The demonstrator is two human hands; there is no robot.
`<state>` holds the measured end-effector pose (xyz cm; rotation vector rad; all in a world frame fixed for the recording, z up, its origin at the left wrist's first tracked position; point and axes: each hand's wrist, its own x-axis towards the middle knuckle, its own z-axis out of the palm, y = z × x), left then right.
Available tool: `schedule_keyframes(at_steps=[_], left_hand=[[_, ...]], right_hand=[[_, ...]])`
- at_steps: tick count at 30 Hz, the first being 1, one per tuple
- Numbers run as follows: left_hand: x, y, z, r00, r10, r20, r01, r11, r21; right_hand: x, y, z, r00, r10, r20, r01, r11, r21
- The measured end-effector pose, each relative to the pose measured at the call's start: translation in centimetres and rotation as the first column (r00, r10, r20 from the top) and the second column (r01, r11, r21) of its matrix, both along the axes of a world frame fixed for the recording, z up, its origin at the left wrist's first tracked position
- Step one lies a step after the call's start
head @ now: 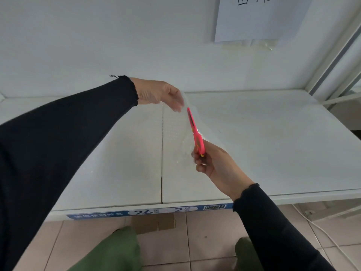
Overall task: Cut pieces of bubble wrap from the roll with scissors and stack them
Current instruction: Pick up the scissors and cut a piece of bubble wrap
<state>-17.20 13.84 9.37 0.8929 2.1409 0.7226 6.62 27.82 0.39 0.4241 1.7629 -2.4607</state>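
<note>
**Both hands on the bubble wrap, scissors partway up the sheet**

You stand at a white table (273, 133) made of two tops butted together along a seam, with a blue label strip (148, 211) on its front edge and a paper sheet (259, 18) on the wall behind. Above the tabletop you hold a clear piece of bubble wrap (175, 130) stretched between your hands, hanging roughly upright; its edges are hard to trace against the white surface.

Your left hand (158, 92), in a black sleeve, is raised and pinches the top of the wrap between thumb and fingertips, the fingers curled down over it. Your right hand (213, 163), lower and nearer to you, is wrapped around the handles of the pink scissors (195, 132). The blades point up towards the left hand and look nearly closed, lying against the wrap. The roll is not visible.
</note>
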Motion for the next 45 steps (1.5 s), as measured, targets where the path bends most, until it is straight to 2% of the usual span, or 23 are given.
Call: schedule_keyframes(at_steps=[16,28,32,36,45], left_hand=[[0.6,1.6,0.3,0.988,-0.057,0.141,0.044,0.995,0.093],[0.0,1.4,0.5,0.989,-0.057,0.139,0.043,0.994,0.099],[0.5,1.5,0.4,0.989,-0.075,0.126,0.066,0.995,0.075],[0.7,1.7,0.3,0.989,-0.094,0.11,0.089,0.995,0.049],[0.6,2.1,0.4,0.99,-0.1,0.1,0.09,0.991,0.101]], right_hand=[[-0.4,1.5,-0.3,1.0,0.004,-0.024,-0.004,1.0,-0.01],[-0.2,1.4,0.1,1.0,-0.004,-0.015,0.003,0.999,-0.039],[-0.4,1.4,0.2,1.0,-0.007,0.002,0.007,0.995,-0.099],[-0.4,1.5,0.1,1.0,-0.001,-0.003,0.001,0.995,-0.096],[-0.3,1.7,0.0,1.0,0.003,-0.01,-0.004,0.997,-0.078]])
